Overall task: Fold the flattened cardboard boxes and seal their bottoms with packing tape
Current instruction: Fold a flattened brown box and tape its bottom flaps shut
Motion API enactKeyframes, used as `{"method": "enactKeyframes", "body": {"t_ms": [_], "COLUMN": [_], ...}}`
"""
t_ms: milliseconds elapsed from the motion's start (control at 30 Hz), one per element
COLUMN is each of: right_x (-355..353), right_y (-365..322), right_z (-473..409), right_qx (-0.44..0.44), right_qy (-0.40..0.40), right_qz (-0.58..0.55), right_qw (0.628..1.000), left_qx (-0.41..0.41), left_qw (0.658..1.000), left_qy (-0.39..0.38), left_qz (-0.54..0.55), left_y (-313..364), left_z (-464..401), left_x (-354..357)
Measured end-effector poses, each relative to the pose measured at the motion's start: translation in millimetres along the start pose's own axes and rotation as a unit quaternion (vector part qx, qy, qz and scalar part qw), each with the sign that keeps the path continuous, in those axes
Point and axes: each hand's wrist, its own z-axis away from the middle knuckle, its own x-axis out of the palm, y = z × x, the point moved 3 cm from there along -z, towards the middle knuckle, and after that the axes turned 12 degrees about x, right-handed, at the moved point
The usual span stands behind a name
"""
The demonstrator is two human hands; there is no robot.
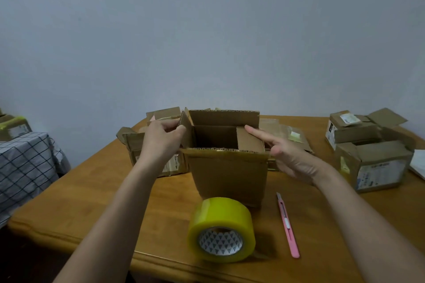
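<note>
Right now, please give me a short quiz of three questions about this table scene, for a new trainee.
1. True or false: the tape roll lies inside the open box.
2. Which hand pinches a flap: A) left hand B) right hand?
3. Fill in: the pink ____ lies to the right of the tape roll on the table.

Key: 1 false, it stands on the table in front of the box. 2 A; the right hand's straight fingers press the right flap. 3 cutter.
</note>
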Motion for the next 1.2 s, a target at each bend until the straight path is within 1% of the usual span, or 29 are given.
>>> {"method": "enactKeyframes", "body": {"t_ms": [67, 133, 200, 267, 300, 367, 433, 467, 567, 667, 800, 867, 900, 1000, 1067, 1133, 1200], "right_x": [-4.2, -5.0, -4.5, -3.9, -4.0, -4.8, -5.0, -4.5, 0.0, 1.8, 3.7, 2.4, 1.4, -1.7, -1.9, -1.3, -0.5], "right_y": [4.8, 5.7, 3.9, 1.9, 1.8, 3.6, 6.0, 6.0, -0.9, -3.0, -0.6, -1.3, -1.9, -1.4, -2.8, -3.4, -1.9], "right_z": [2.8, 4.7, 4.0, 3.1, 2.7, 0.6, -2.2, -3.6, -5.2, -7.0, -10.0, -9.4, -9.4, -8.1, -6.8, -5.7, -4.1], "right_qx": [0.008, 0.016, 0.033, 0.039, 0.037, 0.033, 0.024, 0.022, 0.028, 0.032, 0.038, 0.038, 0.042, 0.061, 0.046, 0.021, 0.028], "right_qy": [-0.015, -0.018, 0.021, 0.056, 0.07, 0.093, 0.1, 0.1, 0.114, 0.129, 0.153, 0.168, 0.171, 0.168, 0.169, 0.181, 0.196], "right_qz": [-0.022, 0.019, 0.106, 0.109, 0.094, 0.074, 0.069, 0.075, 0.081, 0.045, 0.018, 0.004, -0.001, 0.024, 0.033, 0.03, 0.042], "right_qw": [1.0, 1.0, 0.994, 0.992, 0.992, 0.992, 0.992, 0.992, 0.99, 0.99, 0.987, 0.985, 0.984, 0.984, 0.984, 0.983, 0.979], "left_qx": [-0.006, -0.022, -0.021, -0.009, 0.004, 0.023, 0.012, 0.001, -0.012, 0.02, 0.068, 0.067, 0.062, 0.039, 0.029, 0.025, 0.031], "left_qw": [0.999, 0.997, 0.995, 0.995, 0.995, 0.991, 0.985, 0.983, 0.983, 0.978, 0.982, 0.988, 0.989, 0.98, 0.972, 0.969, 0.971], "left_qy": [-0.001, 0.005, -0.014, -0.026, -0.037, -0.089, -0.14, -0.15, -0.146, -0.161, -0.127, -0.104, -0.104, -0.146, -0.171, -0.183, -0.189], "left_qz": [0.035, 0.075, 0.096, 0.098, 0.097, 0.093, 0.099, 0.102, 0.115, 0.13, 0.124, 0.095, 0.088, 0.133, 0.158, 0.161, 0.142], "left_y": [-5.7, -9.2, -11.9, -14.7, -13.3, -11.0, -11.0, -11.6, -20.7, -28.3, -31.9, -35.2, -37.3, -41.7, -42.0, -38.0, -36.8], "left_z": [0.1, 2.4, 6.0, 6.8, 7.6, 9.9, 14.0, 16.7, 17.2, 18.3, 17.9, 12.6, 9.3, 2.4, 1.3, 1.4, 4.0], "left_x": [2.5, 4.5, 7.6, 8.6, 9.1, 11.7, 16.2, 17.5, 14.5, 12.1, 16.0, 17.9, 18.9, 24.4, 28.8, 33.1, 34.9]}}
